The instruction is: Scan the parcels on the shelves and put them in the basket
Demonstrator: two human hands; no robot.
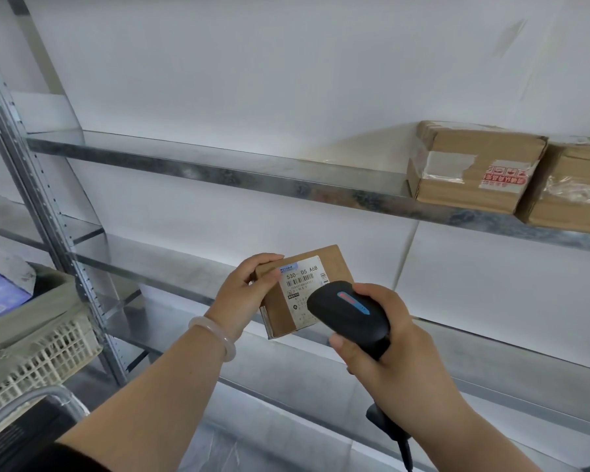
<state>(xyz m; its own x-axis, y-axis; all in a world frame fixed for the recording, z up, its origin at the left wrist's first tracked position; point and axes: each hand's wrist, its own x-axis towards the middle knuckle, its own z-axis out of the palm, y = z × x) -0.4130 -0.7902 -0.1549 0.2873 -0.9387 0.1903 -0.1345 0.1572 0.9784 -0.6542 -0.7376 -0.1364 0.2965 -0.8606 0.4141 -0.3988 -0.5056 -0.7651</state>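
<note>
The basket point(31, 349) sits at left. Your left hand point(246, 294) pinches the small parcel point(286, 311) by its upper-left corner, centre, before the shelves point(218, 175). Your right hand point(389, 349) grips the scanner point(351, 315) near its label point(305, 287). A corner pinch may slip, or your thumb point(269, 278) may hide the barcode point(302, 280). Label reads "530- D5 A68".

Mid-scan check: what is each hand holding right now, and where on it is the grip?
The left hand pinches the small labelled parcel at its upper-left corner. The right hand grips the black scanner round its handle.
</note>
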